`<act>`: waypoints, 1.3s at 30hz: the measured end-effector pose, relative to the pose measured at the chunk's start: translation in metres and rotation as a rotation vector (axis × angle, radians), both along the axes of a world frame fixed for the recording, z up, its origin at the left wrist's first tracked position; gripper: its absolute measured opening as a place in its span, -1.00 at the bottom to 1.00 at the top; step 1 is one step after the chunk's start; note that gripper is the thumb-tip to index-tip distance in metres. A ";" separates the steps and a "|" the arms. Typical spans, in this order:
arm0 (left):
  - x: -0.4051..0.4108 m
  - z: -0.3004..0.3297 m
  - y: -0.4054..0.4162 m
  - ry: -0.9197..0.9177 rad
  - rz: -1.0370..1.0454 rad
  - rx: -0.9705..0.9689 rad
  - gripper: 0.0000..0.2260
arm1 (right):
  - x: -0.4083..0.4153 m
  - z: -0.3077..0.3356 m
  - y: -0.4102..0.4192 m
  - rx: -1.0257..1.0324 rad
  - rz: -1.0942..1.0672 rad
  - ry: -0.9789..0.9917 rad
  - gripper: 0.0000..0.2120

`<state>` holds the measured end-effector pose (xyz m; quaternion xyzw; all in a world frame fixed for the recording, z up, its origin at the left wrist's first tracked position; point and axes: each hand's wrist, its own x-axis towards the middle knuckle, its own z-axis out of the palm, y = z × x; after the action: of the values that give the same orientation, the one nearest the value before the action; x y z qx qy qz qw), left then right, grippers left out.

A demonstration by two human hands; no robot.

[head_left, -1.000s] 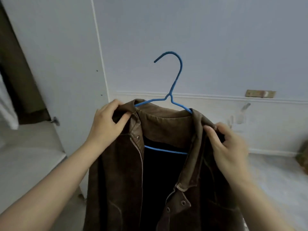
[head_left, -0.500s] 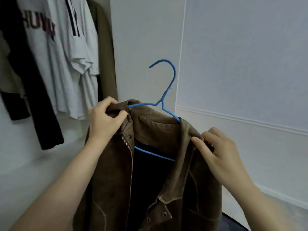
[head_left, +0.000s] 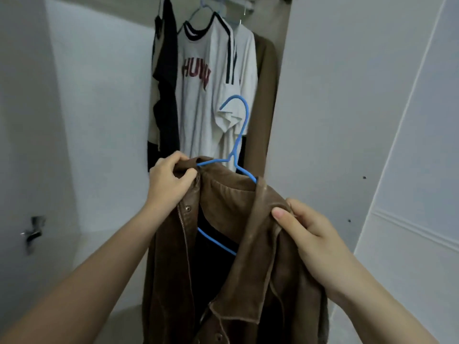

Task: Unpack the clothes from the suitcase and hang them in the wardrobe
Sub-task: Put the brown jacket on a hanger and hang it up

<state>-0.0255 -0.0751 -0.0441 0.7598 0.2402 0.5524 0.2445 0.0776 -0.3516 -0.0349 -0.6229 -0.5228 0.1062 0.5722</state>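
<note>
A brown jacket hangs on a blue wire hanger, held up in front of the open wardrobe. My left hand grips the jacket's left shoulder at the collar. My right hand pinches the right shoulder and collar. The hanger's hook points up, free of the rail. Inside the wardrobe, a dark garment, a white T-shirt with red letters, another white shirt and a brown garment hang from the rail. The suitcase is out of view.
The wardrobe's white side wall leaves bare room to the left of the hung clothes. A white door panel stands on the right. A metal latch sticks out at the left edge.
The view has swung left and up, from the bare wall to the wardrobe's inside and rail. Both hands keep the same hold on the jacket, carried toward the hung clothes.
</note>
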 end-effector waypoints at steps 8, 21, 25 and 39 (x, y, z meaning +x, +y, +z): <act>-0.022 0.017 0.018 0.026 0.176 -0.031 -0.61 | 0.015 0.036 0.067 0.095 0.268 0.233 -0.70; -0.077 0.074 0.094 -0.335 -0.107 -0.439 -0.26 | -0.020 0.133 0.254 0.225 0.299 0.188 -0.66; -0.081 0.087 0.106 -0.298 -0.205 -0.394 -0.33 | -0.035 0.163 0.308 0.292 0.245 0.081 -0.60; -0.086 0.125 0.220 -0.329 0.288 0.011 -0.52 | -0.045 0.308 0.479 0.383 0.136 0.062 -0.71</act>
<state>-0.1111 0.1453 0.0805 0.6186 0.3001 0.6996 0.1946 0.0330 0.1274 0.2735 -0.4624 -0.5566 0.0623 0.6874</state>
